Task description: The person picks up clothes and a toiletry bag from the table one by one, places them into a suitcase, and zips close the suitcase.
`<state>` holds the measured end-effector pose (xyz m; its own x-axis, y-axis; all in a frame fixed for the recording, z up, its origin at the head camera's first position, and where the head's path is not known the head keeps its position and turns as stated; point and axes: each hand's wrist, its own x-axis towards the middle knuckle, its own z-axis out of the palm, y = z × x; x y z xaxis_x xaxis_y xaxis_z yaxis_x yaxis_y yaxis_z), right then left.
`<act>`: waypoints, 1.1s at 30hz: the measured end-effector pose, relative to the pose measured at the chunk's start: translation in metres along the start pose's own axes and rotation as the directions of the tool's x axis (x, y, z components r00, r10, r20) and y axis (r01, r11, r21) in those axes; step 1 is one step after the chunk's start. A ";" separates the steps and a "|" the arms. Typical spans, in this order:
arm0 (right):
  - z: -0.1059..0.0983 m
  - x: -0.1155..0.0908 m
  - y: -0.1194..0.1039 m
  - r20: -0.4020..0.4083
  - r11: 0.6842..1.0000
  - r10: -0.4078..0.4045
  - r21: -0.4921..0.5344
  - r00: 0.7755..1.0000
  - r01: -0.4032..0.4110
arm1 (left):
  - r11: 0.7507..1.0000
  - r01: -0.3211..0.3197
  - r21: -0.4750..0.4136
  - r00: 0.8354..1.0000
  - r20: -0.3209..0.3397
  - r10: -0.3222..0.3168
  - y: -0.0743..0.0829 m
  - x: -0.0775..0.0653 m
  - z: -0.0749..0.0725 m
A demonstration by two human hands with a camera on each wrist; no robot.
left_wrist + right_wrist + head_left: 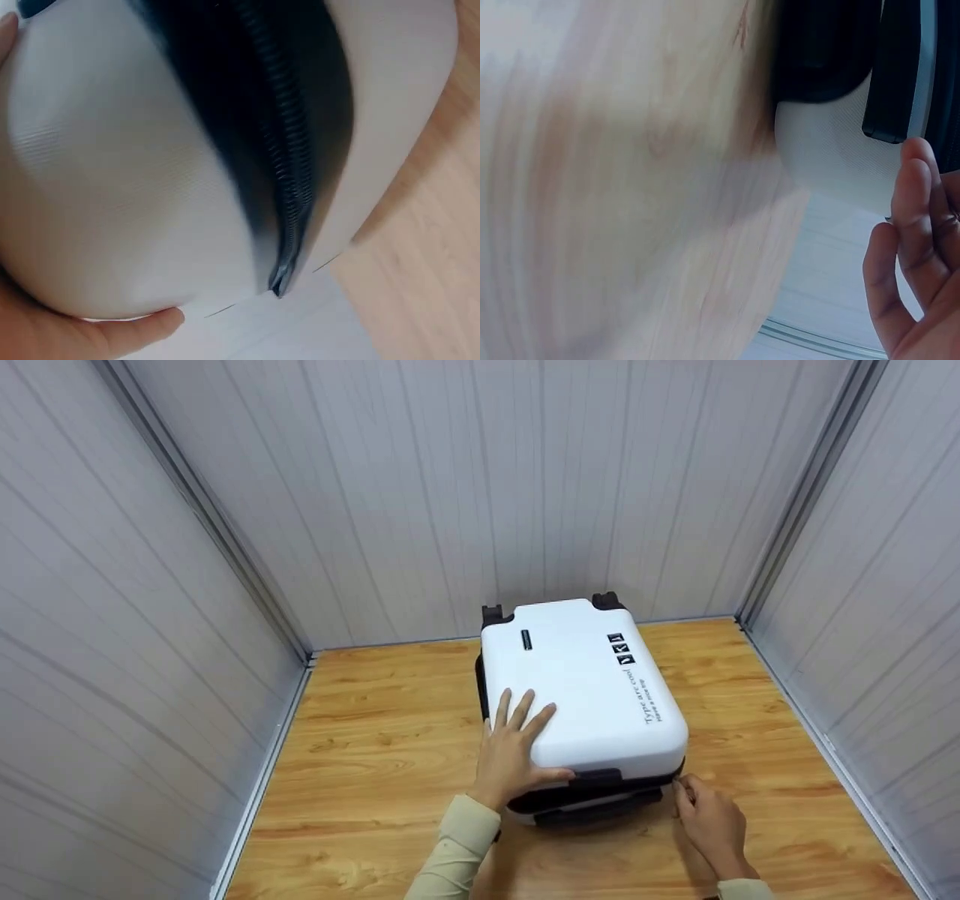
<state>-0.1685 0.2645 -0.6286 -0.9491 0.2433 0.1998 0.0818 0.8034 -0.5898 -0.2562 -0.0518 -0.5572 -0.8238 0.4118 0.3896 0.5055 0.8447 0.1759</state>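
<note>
A white hard-shell suitcase (577, 682) lies flat, its wheels (606, 600) at the far end. In the head view my left hand (514, 757) rests on the near left corner with fingers spread over the lid and thumb along the front edge. A black zipper (289, 150) runs around the side in the left wrist view. At the near right corner my right hand (709, 814) pinches at the zipper line with thumb and forefinger; the zipper pull itself is hidden by the fingers. The right wrist view shows its other fingers (911, 202) bent beside a black handle (892, 71).
Underneath is a wood-grain floor (375, 735). A pale panelled wall (450, 495) stands close behind the wheels, with side walls (135, 660) to the left and right (885, 585). Metal strips edge the floor along both sides.
</note>
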 end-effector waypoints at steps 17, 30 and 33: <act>0.005 0.000 0.000 -0.024 0.999 -0.029 0.012 0.999 0.030 | 0.997 0.036 -0.066 0.998 -0.052 -0.039 0.000 0.000 0.012; 0.011 -0.004 0.003 -0.097 0.993 -0.120 0.007 0.988 0.121 | 0.999 0.039 -0.023 0.997 -0.068 -0.041 0.000 0.001 0.013; 0.011 -0.004 0.003 -0.110 0.990 -0.140 0.005 0.984 0.141 | 0.999 0.042 -0.022 0.997 -0.067 -0.043 0.001 0.001 0.013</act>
<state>-0.1677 0.2594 -0.6398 -0.9119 0.1871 0.3653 -0.0547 0.8267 -0.5599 -0.2601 -0.0465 -0.5680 -0.8260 0.3510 0.4411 0.4759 0.8535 0.2120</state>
